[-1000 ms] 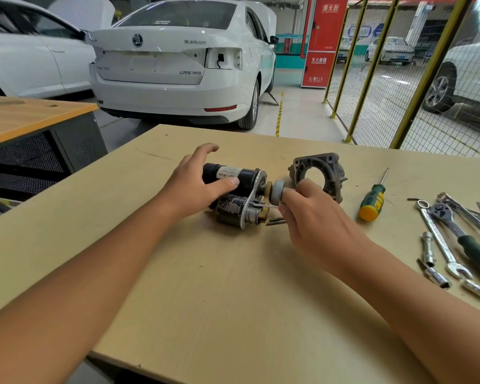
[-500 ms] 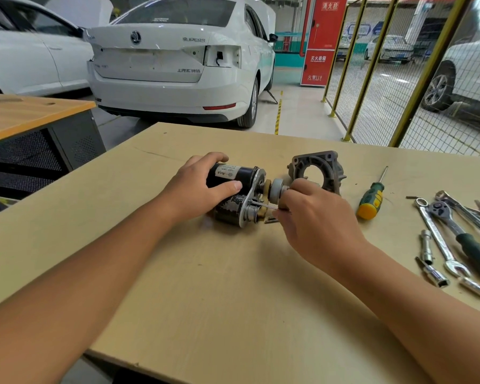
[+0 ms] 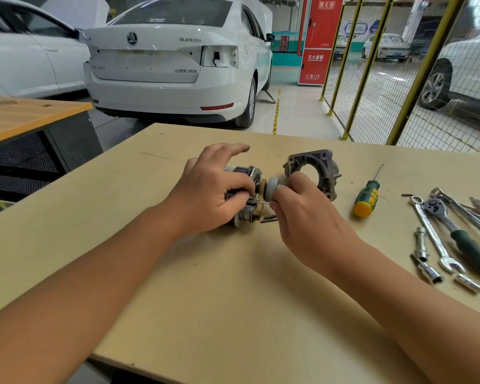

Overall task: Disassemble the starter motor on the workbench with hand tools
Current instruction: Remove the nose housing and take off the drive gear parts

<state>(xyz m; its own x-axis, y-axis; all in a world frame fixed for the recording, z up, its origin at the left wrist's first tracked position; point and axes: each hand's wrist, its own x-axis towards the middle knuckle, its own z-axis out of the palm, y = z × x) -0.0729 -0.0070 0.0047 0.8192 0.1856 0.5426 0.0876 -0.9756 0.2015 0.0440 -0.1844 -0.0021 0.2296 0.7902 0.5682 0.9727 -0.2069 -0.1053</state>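
Note:
The starter motor point(image 3: 248, 173) lies on its side in the middle of the workbench point(image 3: 205, 300). My left hand point(image 3: 208, 195) covers its dark body, thumb and lower fingers curled round it, index finger lifted. My right hand point(image 3: 299, 214) pinches the grey drive gear point(image 3: 270, 188) at the motor's right end. A thin long bolt point(image 3: 261, 202) sticks out between the hands. Just behind my right hand stands the removed grey end housing point(image 3: 313, 169), apart from the motor. Two loose bolts point(image 3: 269, 218) lie on the bench below the gear.
A green and yellow screwdriver point(image 3: 367, 195) lies right of the housing. Further right are a ratchet point(image 3: 455, 228), a combination wrench point(image 3: 435, 236), sockets point(image 3: 430, 273) and other tools near the bench's right edge. A second bench point(image 3: 25, 115) stands left, white cars behind.
My left hand has slid right along the motor body and closed round it near the gear end. My right hand stays pinched on the drive gear.

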